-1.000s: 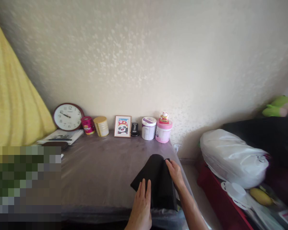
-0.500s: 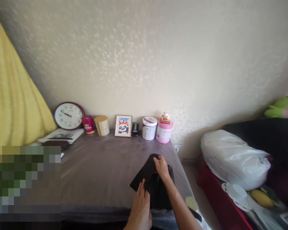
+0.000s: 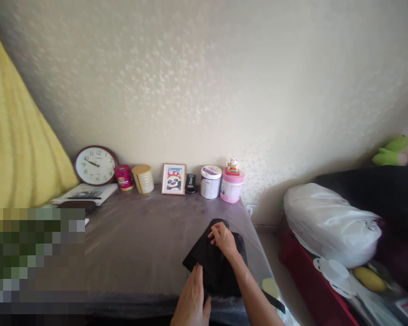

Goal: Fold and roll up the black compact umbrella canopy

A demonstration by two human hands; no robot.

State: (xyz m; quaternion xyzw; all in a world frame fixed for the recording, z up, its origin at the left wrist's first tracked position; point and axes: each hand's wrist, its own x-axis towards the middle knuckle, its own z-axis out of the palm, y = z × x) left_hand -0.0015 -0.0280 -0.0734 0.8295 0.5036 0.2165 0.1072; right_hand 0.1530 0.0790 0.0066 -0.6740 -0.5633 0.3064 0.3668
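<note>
A black folded piece of fabric (image 3: 197,251) lies on the grey-covered table (image 3: 136,244) near its right front corner. My left hand (image 3: 192,294) rests at its lower left edge, fingers straight and thumb apart. Above the upper part of the fabric is my right hand (image 3: 223,240), its fingers loosely bent and slightly apart, touching or just over the cloth. A black strap-like strip (image 3: 274,302) shows beyond my right forearm at the table's edge. Part of the fabric is hidden under my right arm.
Along the wall stand a clock (image 3: 97,165), a pink tin (image 3: 124,177), a yellow tin (image 3: 143,179), a panda picture frame (image 3: 173,179), a white tub (image 3: 211,183) and a pink tub (image 3: 231,186). A white plastic bag (image 3: 329,224) sits to the right.
My right hand has loosened from the fabric's upper edge and moved slightly left and down. My left hand has slid a little down and left along the cloth.
</note>
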